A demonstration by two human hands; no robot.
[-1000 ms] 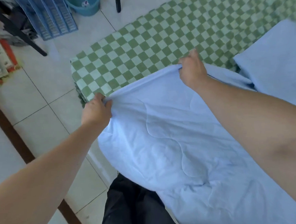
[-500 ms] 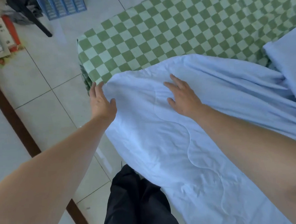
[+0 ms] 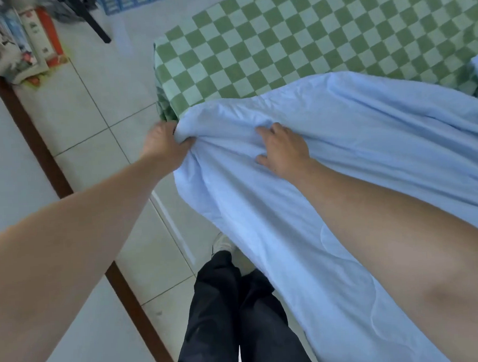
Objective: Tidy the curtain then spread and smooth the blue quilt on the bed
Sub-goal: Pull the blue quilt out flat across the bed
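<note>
While the left hand (image 3: 166,146) clamps the near corner of the pale blue quilted cotton quilt (image 3: 354,136), the right hand (image 3: 283,148) presses on it with fingers curled into the cloth beside, the quilt's length running rightward along the green-checked bed (image 3: 294,39).

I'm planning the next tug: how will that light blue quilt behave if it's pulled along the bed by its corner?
The light blue quilt is probably floppy: it bunches where the left hand grips its corner. It will likely drag in folds, as the long creases beside the right hand suggest. Its edge droops off the green checked bed, so it may slip floorward.
</note>
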